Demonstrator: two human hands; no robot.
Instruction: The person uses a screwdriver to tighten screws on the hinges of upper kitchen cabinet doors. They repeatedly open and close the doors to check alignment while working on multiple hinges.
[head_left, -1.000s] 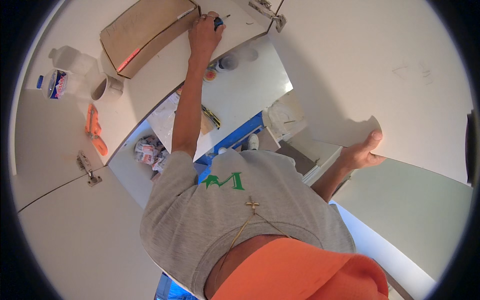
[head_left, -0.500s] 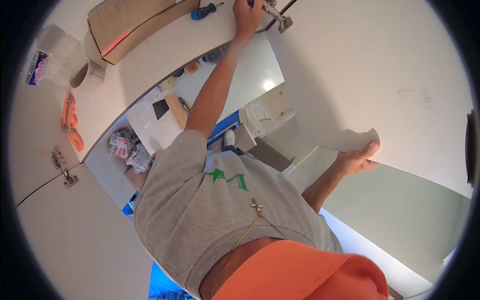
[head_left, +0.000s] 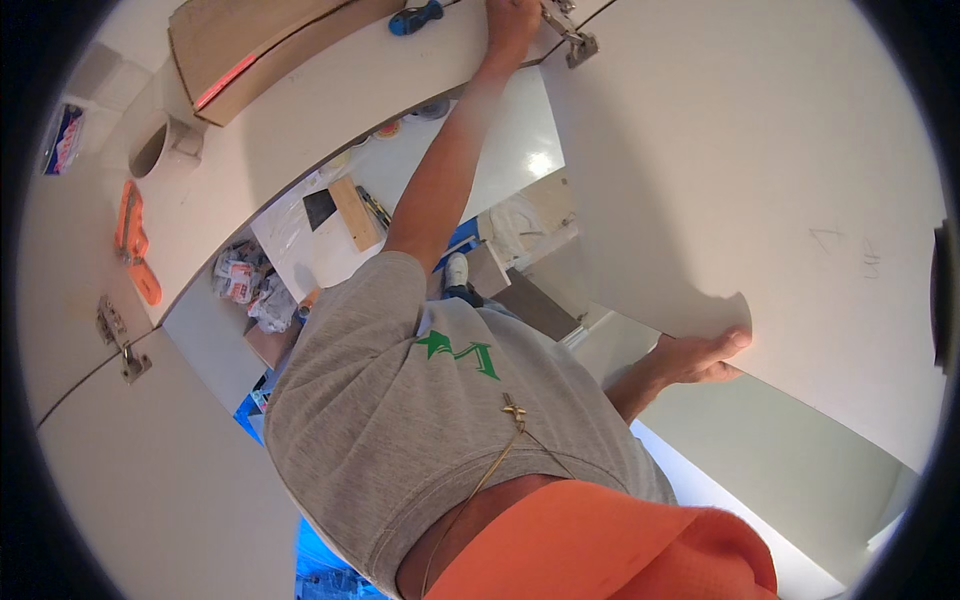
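My left hand [head_left: 514,28] reaches up to the top edge of the view, its fingers curled beside a metal hinge [head_left: 578,44]. The fingertips are cut off, so what they hold is hidden. That hinge joins a large white cabinet door [head_left: 760,180] with pencil marks on its face. My right hand [head_left: 700,357] grips the door's lower edge, thumb on the face and fingers underneath. Left of my left hand, a blue-handled screwdriver [head_left: 416,18] lies on the white cabinet panel [head_left: 290,110].
A cardboard box [head_left: 270,50], a mug [head_left: 165,145], a clear plastic container [head_left: 64,140] and an orange utility knife [head_left: 132,243] rest on the panel. Another hinge [head_left: 122,340] joins a second white door [head_left: 150,460]. Below lie a cluttered worktop and a crumpled bag [head_left: 255,285].
The view has shifted slightly. My left hand has moved a little right and up, close by the hinge. My right hand keeps its grip on the door, which sits slightly differently in view.
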